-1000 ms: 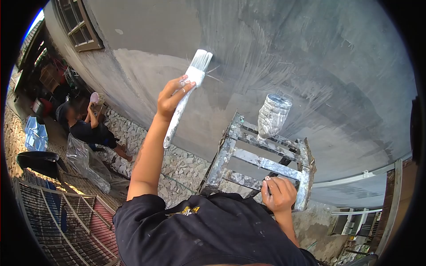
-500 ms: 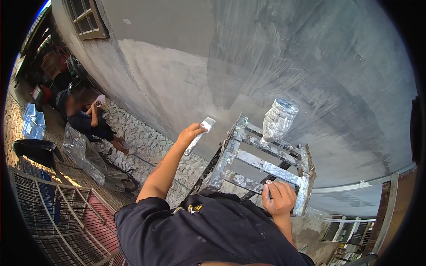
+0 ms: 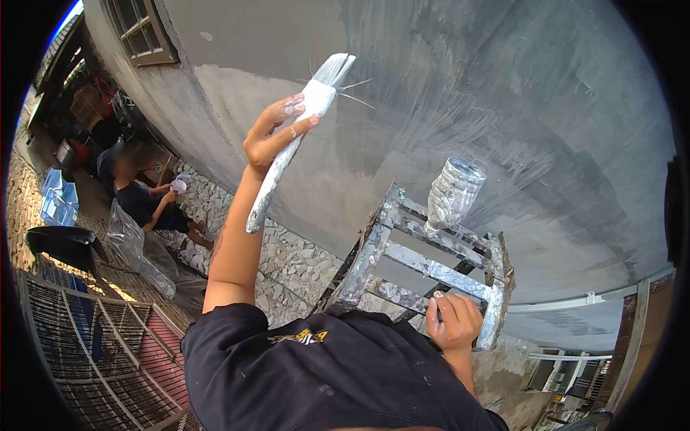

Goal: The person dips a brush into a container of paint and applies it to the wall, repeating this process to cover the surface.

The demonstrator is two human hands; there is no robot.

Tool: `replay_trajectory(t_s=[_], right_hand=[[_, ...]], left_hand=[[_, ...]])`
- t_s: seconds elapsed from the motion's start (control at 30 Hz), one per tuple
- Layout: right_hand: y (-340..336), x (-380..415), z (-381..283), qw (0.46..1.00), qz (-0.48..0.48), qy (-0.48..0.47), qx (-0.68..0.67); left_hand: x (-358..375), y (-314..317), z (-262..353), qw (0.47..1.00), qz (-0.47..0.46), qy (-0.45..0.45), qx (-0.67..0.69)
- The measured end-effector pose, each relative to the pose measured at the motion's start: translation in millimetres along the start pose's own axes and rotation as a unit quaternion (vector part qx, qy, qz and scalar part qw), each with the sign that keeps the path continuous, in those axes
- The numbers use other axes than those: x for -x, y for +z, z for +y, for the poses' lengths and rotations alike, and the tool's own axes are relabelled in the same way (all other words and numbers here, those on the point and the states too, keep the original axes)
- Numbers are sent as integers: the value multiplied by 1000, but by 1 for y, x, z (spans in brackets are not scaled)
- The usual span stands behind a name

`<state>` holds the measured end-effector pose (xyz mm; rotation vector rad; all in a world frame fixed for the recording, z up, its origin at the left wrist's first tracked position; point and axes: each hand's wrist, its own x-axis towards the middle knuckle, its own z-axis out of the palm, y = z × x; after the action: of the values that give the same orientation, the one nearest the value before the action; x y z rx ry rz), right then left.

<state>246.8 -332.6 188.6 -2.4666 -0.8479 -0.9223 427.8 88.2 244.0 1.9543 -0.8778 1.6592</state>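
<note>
My left hand [image 3: 280,129] is closed around the handle of a paintbrush [image 3: 320,97], thick with white paint, and holds it up in front of the wall [image 3: 402,108]. The bristles point up and to the right, with a few stray ones sticking out sideways. White paint marks my fingers. My right hand [image 3: 456,321] is curled by the near side of a paint-spattered ladder [image 3: 431,271]; what its fingers close on, if anything, is hidden. On the ladder's top slats stands a cut plastic bottle [image 3: 456,194] smeared with white and grey paint.
Another person [image 3: 144,194] sits at the left on the rubble ground [image 3: 287,266], holding a small pale cup [image 3: 178,186]. Near them are a blue plastic crate [image 3: 59,197] and clear plastic sheeting [image 3: 140,255]. A metal rack [image 3: 93,345] stands lower left; a window [image 3: 140,32] is upper left.
My left hand has risen with the paintbrush, bringing it closer to the camera and tipping its bristles upward. My right hand stays where it was. The other person's head and hands have shifted.
</note>
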Motion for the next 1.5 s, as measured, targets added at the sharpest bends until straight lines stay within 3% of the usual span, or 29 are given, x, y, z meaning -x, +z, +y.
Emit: replay_trajectory(t_s=[0.03, 0.23, 0.37, 0.43, 0.5, 0.57, 0.63, 0.73, 0.83, 0.93, 1.0, 1.1, 1.23, 1.3, 1.33, 1.4, 1.5], right_hand=[[0, 0, 0, 1000, -1, 1, 2], [1, 2, 2, 1000, -2, 0, 19], [0, 1, 2, 1000, -6, 2, 21], [0, 0, 1, 1000, -12, 2, 15], [0, 2, 1, 1000, -14, 2, 16], [1, -1, 3, 1000, -11, 1, 22], [0, 1, 2, 1000, -14, 4, 18], [1, 2, 2, 1000, -16, 6, 17], [1, 4, 2, 1000, -9, 7, 20], [2, 3, 2, 1000, 1, 2, 23], [2, 3, 3, 1000, 4, 3, 23], [3, 4, 3, 1000, 2, 6, 22], [2, 4, 2, 1000, 1, 7, 22], [1, 2, 2, 1000, 3, 7, 28], [0, 2, 1, 1000, -1, 9, 28], [0, 2, 2, 1000, 1, 9, 29], [0, 2, 1, 1000, -1, 8, 25]], left_hand=[[7, 3, 1, 1000, 5, -9, 4], [135, 31, 24, 981, -172, -93, -6], [223, 36, 61, 948, -271, -165, -7], [282, 39, 64, 905, -361, -220, 47], [299, 35, 71, 899, -378, -212, 59], [284, 43, 67, 895, -393, -199, 73], [250, 48, 60, 916, -341, -171, 126], [164, 48, 39, 912, -319, -193, 168], [90, 50, 19, 937, -286, -133, 149], [32, 43, 19, 967, -210, -49, 133], [9, 39, 23, 989, -95, 9, 115], [8, 38, 33, 993, -68, -9, 99], [52, 34, 43, 982, -129, -71, 120], [87, 32, 51, 948, -204, -186, 159], [107, 31, 54, 948, -203, -184, 162], [145, 32, 54, 884, -337, -270, 177], [172, 49, 54, 878, -350, -241, 219]])
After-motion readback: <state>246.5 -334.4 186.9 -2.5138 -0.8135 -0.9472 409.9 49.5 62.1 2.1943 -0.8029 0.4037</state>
